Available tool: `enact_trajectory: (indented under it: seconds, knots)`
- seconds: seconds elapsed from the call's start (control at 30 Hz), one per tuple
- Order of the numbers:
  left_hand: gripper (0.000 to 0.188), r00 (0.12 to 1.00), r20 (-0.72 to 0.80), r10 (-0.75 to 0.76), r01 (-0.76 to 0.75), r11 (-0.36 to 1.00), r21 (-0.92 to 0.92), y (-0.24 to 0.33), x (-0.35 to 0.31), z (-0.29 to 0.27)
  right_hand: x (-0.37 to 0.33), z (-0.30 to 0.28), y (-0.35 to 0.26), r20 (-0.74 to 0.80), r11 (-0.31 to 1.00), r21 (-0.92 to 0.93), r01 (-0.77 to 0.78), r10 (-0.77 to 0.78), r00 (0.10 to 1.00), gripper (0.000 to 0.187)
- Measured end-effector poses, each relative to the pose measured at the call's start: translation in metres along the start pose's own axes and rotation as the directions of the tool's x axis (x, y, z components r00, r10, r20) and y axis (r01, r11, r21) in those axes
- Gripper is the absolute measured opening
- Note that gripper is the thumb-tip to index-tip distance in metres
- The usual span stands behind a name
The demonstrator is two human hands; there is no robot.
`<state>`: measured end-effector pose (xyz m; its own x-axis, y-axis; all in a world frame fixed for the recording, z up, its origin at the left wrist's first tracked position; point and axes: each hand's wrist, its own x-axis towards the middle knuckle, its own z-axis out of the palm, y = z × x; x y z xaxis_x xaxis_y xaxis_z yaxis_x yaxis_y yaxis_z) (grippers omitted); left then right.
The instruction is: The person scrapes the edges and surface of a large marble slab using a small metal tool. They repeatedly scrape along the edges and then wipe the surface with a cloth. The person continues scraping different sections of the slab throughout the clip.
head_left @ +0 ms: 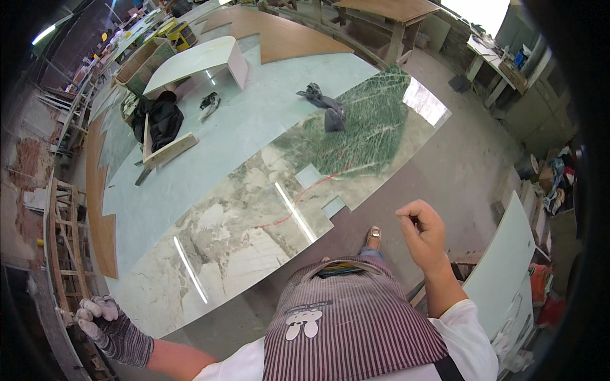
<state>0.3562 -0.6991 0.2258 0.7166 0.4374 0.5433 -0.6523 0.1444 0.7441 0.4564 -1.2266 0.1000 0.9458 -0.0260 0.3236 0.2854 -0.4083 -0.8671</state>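
Note:
My left hand (pixel 108 327), in a grey knitted glove, is at the lower left beyond the slab's near corner. Its fingers curl inward beside a wooden slatted frame (pixel 67 235); whether anything is inside them is hidden. My bare right hand (pixel 422 233) hangs in the air right of the slab, over the floor. Its fingers are folded into a loose fist, and nothing shows in it. Before me lies a glossy marbled slab (pixel 248 216), cream and green, with a curved red line across it. Pale squares show by the notch in its near edge. A crumpled dark glove (pixel 327 108) rests on the slab's far side.
A pale blue-grey surface (pixel 165 203) extends behind the slab, carrying a curved white panel (pixel 194 63), black cloth (pixel 162 120) and an L-shaped wooden piece (pixel 168 151). Brown boards (pixel 298 41) border it. A pale sheet (pixel 502 267) leans at right; a wooden table (pixel 387 9) stands behind.

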Motion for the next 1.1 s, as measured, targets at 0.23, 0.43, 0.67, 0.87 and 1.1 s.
enact_trajectory:
  seconds: [0.23, 0.43, 0.67, 0.87, 1.1]
  knots:
    - [0.025, 0.937, -0.18, -0.3, 0.341, 0.895, 0.286, -0.097, -0.031, 0.05, 0.032, 0.021, 0.027, 0.021, 0.995, 0.012, -0.102, 0.102, 0.995, 0.013]
    - [0.019, 0.803, -0.095, -0.589, 0.588, 0.755, 0.29, -0.163, -0.05, 0.136, 0.115, 0.048, 0.057, 0.128, 0.984, -0.061, -0.169, 0.175, 0.976, 0.016]
    - [0.014, 0.637, -0.1, -0.764, 0.767, 0.618, 0.171, -0.187, -0.063, 0.185, 0.218, 0.066, 0.107, 0.129, 0.99, -0.123, -0.071, 0.087, 0.988, 0.02]
    - [0.015, 0.648, -0.224, -0.728, 0.762, 0.61, 0.22, -0.188, -0.07, 0.191, 0.251, 0.095, 0.11, 0.366, 0.849, -0.452, 0.274, -0.104, 0.925, 0.017]
    - [0.015, 0.674, -0.342, -0.654, 0.739, 0.596, 0.316, -0.182, -0.066, 0.177, 0.262, 0.137, 0.066, 0.376, 0.869, -0.236, 0.435, -0.331, 0.865, 0.013]
